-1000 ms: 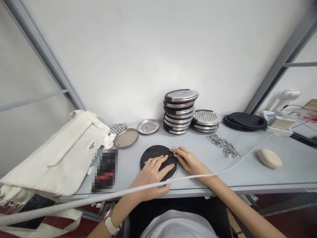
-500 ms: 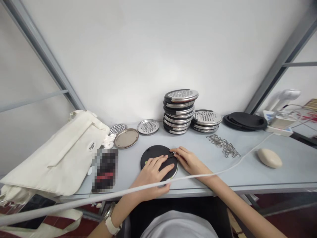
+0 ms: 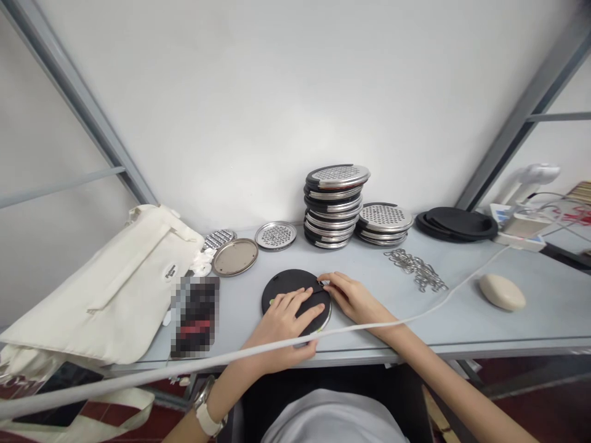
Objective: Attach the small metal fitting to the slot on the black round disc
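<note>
Right-hand grip (image 3: 347,298): fingertips pinched on a small metal part (image 3: 320,283), mostly hidden, at the upper right edge of a black disc (image 3: 290,279). Left-hand grip (image 3: 285,317): palm down, fingers spread across the same disc, which lies on the worktop (image 3: 462,320) near its front edge. Beyond: perforated metal disc (image 3: 276,235), single; tall stack of graters (image 3: 333,212); lower stack (image 3: 385,218) beside it. Right: metal hooks (image 3: 418,269), loose pile.

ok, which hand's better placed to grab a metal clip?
Right hand, probably: it's nearer the metal clips, at the edge of the black disc; the left hand lies across it.
</note>
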### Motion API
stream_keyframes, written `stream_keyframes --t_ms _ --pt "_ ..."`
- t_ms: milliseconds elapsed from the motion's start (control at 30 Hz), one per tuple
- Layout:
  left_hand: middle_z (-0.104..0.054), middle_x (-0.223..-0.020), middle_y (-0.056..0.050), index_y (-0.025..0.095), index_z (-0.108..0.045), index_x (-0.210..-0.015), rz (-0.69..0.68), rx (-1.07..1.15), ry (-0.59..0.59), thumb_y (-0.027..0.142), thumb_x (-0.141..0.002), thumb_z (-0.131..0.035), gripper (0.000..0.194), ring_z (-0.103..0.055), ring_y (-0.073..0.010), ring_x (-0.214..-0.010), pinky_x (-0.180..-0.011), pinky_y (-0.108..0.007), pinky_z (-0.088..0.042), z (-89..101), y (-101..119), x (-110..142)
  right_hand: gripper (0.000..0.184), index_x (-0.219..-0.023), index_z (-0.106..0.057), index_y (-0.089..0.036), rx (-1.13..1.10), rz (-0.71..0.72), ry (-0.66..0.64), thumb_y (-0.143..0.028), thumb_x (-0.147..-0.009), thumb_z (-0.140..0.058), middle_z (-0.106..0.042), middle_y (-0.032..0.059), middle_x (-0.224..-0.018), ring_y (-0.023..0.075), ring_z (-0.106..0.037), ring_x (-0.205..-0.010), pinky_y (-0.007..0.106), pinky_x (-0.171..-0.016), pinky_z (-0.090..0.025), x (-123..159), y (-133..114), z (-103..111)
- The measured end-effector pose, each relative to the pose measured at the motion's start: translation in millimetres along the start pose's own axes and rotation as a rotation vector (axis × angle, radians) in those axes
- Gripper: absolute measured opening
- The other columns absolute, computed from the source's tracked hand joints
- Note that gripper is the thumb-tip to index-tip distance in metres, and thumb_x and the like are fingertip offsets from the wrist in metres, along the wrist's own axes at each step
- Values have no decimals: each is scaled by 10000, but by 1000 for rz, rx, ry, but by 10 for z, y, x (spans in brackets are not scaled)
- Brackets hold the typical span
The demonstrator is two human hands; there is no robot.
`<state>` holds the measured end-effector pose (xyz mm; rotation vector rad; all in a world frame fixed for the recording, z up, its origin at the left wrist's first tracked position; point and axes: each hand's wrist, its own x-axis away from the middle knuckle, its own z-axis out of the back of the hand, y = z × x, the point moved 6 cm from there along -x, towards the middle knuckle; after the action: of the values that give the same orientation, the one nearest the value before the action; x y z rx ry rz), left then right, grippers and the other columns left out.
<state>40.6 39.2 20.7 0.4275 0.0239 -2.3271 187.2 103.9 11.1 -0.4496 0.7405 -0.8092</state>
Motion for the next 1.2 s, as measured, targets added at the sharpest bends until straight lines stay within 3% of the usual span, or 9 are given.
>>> stream_keyframes --t_ms 333,567,800,1200 --pt "-368 -1449 -91 253 -443 -1347 5 -6 -8 306 -824 -534 533 -344 -265 -1318 -1041 -447 -309 -9 -10 -2 147 -975 -580 -202 -36 -36 34 -197 -939 -438 -669 53 -927 177 -639 -861 299 -784 -499 23 60 16" --pt "-369 -1448 -93 256 -440 -1350 8 -9 -12 315 -833 -522 527 -330 -257 -1326 -1043 -435 -300 -15 -10 1 238 -1129 -530 -204 -7 22 58 -150 -937 -399 -625 90 -1029 201 -606 -972 346 -852 -495 13 45 -21" --pt "-388 -1432 -99 245 -462 -1334 -5 -10 14 301 -817 -548 527 -354 -273 -1310 -1034 -444 -323 -2 -4 -7 257 -1104 -544 -208 15 34 49 -118 -932 -376 -568 79 -973 191 -590 -913 335 -825 -498 12 -34 9" --pt "-385 -1433 -106 243 -455 -1342 -7 2 5 308 -825 -542 529 -349 -275 -1309 -1029 -449 -319 8 -7 -8 249 -1107 -534 -222 -30 31 48 -132 -943 -370 -599 76 -999 198 -597 -937 345 -832 -496 18 -38 13"
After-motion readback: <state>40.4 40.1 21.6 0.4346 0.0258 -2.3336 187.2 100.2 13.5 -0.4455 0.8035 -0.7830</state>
